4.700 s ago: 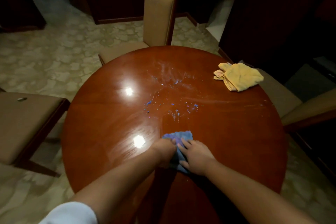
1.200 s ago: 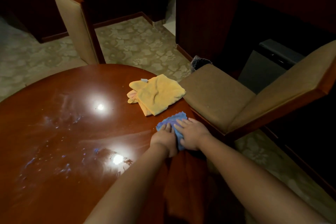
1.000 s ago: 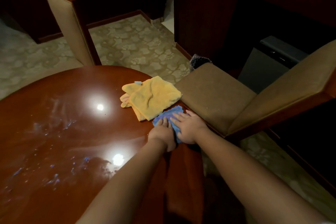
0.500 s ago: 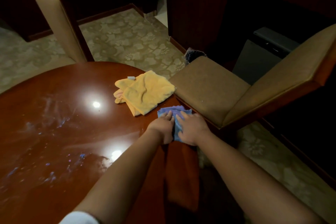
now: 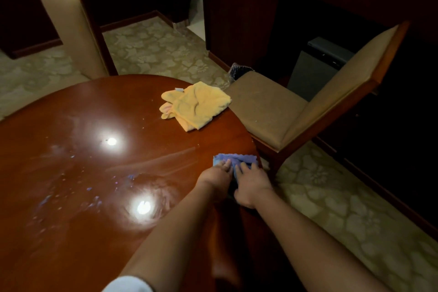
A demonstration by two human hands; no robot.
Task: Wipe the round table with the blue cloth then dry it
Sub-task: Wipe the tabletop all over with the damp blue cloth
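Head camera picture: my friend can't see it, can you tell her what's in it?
Two hands, left hand and right hand, press a blue cloth on a shiny round table near its edge. A yellow cloth lies farther back, beside a chair.

**A carpeted dining room, hotel-like in its furnishing**

I stand in a furnished dining or sitting room. Under my hands lies a polished round wooden table (image 5: pixel 99 125), its gloss mirroring two ceiling lamps. Just right of my hands stands an upholstered chair (image 5: pixel 284 111) with a red-brown wooden frame; a second, matching chair (image 5: pixel 71 26) stands well beyond them to the left. A pale carpet (image 5: pixel 151 50) with a flower pattern covers the floor, edged by dark wood panelling (image 5: pixel 237 7) and a skirting board.
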